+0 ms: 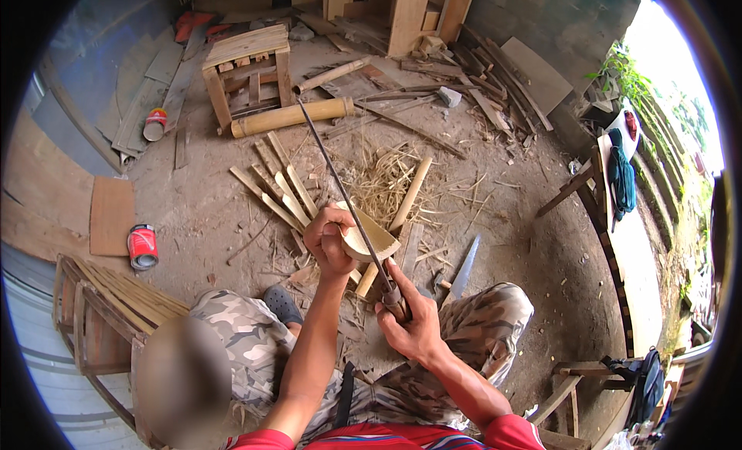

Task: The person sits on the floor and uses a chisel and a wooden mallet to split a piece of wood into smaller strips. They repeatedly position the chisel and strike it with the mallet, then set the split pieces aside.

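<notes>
shirt cropped; held bamboo (partly hidden)

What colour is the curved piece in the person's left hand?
The curved piece is pale tan, seen in the head view.

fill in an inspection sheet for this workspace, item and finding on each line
Surface: dusty, bare floor, littered with scraps.
Job's things: curved pale piece held up, with a long dark tool passing across it.
Clutter: shavings, split bamboo strips, a saw beyond the right knee, two red tins at left.
Hands: left hand closed on the piece; right hand closed on the tool's handle.
Cables: nothing seen.
Surroundings: wooden stool behind a thick bamboo pole; greenery at right.
</notes>
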The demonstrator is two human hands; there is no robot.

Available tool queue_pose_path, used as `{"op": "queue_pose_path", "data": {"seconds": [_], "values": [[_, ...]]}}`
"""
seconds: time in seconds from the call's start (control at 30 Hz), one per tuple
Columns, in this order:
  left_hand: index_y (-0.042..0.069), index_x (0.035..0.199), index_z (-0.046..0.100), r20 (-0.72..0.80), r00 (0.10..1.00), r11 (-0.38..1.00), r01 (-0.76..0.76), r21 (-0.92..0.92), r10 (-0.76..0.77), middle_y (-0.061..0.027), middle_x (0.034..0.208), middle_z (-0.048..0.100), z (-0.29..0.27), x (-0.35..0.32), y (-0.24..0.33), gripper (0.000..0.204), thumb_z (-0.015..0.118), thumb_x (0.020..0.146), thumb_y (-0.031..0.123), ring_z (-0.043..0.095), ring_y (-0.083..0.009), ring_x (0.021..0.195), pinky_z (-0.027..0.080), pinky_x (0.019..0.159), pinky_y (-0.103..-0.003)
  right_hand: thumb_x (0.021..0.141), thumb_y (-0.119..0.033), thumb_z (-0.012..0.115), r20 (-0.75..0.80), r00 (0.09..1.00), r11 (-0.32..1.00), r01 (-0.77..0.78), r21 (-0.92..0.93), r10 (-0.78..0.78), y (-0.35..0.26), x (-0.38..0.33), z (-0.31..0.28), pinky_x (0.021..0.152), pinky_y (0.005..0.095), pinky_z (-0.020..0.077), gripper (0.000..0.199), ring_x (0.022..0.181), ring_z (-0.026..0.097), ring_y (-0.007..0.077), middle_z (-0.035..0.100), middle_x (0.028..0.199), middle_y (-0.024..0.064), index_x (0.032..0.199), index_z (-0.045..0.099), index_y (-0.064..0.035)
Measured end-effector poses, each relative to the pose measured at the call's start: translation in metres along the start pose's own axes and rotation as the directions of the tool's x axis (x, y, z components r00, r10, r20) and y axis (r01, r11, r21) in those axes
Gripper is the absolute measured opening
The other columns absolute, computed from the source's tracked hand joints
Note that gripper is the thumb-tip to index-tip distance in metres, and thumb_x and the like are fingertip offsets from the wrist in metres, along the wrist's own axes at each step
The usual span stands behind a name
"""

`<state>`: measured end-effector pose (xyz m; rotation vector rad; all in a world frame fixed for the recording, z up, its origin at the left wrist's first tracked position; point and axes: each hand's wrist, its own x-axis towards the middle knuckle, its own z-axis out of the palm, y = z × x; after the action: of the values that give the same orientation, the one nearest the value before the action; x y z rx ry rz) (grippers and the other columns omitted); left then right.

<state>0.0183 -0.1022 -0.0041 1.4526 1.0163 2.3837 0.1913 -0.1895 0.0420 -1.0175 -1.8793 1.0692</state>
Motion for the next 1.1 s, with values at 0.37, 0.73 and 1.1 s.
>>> {"op": "queue_pose_path", "data": {"seconds": [0.37, 0.73, 1.1], "values": [[0.001, 0.075, 0.055, 0.072, 0.997, 0.999, 0.037, 0.029, -0.039, -0.0027, 0.062, 0.044, -0.008, -0.002, 0.003, 0.050, 0.033, 0.101, 0.038, 0.041, -0.0119, 0.056, 0.032, 0.055, -0.028, 0.081, -0.007, 0.060, 0.042, 0.998, 0.998, -0.044, 0.050, 0.041, 0.002, -0.001, 0.002, 0.056, 0.0283, 0.0450, 0.068, 0.049, 0.050, 0.0165, 0.050, 0.058, 0.0090, 0.146, 0.040, -0.0036], [0.002, 0.082, 0.055, 0.045, 0.987, 0.981, 0.150, 0.120, -0.157, -0.0022, 0.067, 0.046, -0.010, -0.003, 0.008, 0.057, 0.024, 0.107, 0.043, 0.042, -0.0114, 0.062, 0.035, 0.061, -0.027, 0.085, -0.010, 0.060, 0.090, 0.985, 0.986, -0.153, 0.061, 0.148, -0.011, 0.004, -0.005, 0.060, 0.0317, 0.0491, 0.065, 0.051, 0.056, 0.0213, 0.055, 0.062, 0.0125, 0.146, 0.041, -0.0111], [0.002, 0.101, 0.057, -0.275, 0.952, 0.981, 0.166, 0.102, -0.133, -0.0065, 0.098, 0.058, 0.004, 0.027, 0.009, 0.037, 0.035, 0.106, 0.031, 0.050, -0.0146, 0.087, 0.041, 0.083, -0.030, 0.084, -0.013, 0.061, 0.052, 0.984, 0.985, -0.174, 0.018, 0.173, -0.022, 0.023, -0.010, 0.065, 0.0394, 0.0516, 0.057, 0.067, 0.068, 0.0371, 0.063, 0.068, 0.0205, 0.140, 0.048, -0.0128]]}}
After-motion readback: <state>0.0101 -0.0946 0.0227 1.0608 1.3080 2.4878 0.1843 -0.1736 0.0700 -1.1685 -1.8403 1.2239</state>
